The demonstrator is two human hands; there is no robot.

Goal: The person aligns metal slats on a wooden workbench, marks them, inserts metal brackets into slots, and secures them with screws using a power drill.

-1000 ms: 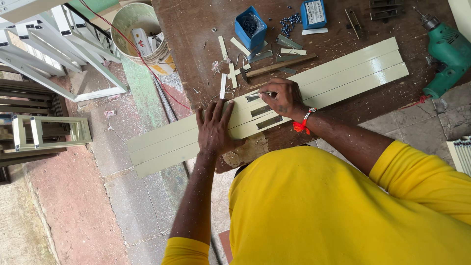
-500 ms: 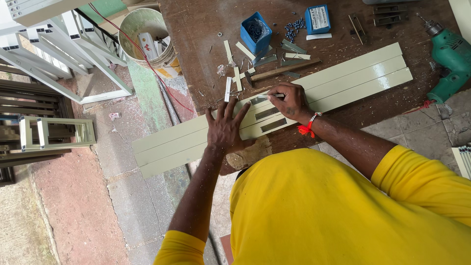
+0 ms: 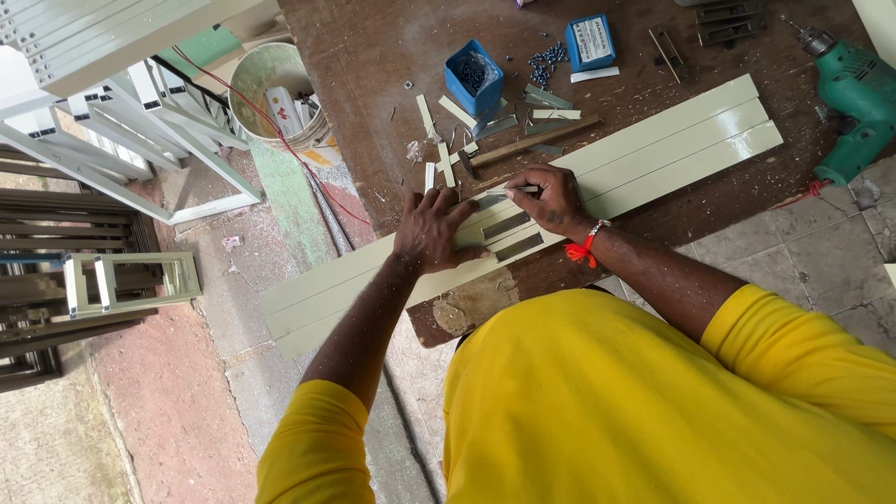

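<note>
The brown, scarred desk (image 3: 392, 56) carries nearly everything, and across it lies the largest piece, a long pale-green ribbed metal panel (image 3: 672, 140), slanting from the upper right down past the desk's left edge and out over the floor. Compared with a second ago it sits in the same slant, with dark slots cut in it near the middle. A green power drill (image 3: 854, 93) rests at the far right of the desk, well apart from the hands. Off the desk at upper left stands a pale bucket (image 3: 271, 89) beside stacked white frames (image 3: 121, 140).

The left hand (image 3: 431, 233) presses flat on the panel, fingers spread and gripping nothing; it has slid slightly up and right along the strip since a second ago, closing in beside the slots. The right hand (image 3: 551, 198) stays at the same spot, fingers pinched on a thin pale tool (image 3: 513, 190), too small to identify, its tip on the panel just above the slots. Judging by this, the work stays at the slots, the left hand merely re-bracing.

A blue box (image 3: 473, 77) of screws, a wooden-handled hammer (image 3: 527, 145) and short offcuts lie just beyond.
</note>
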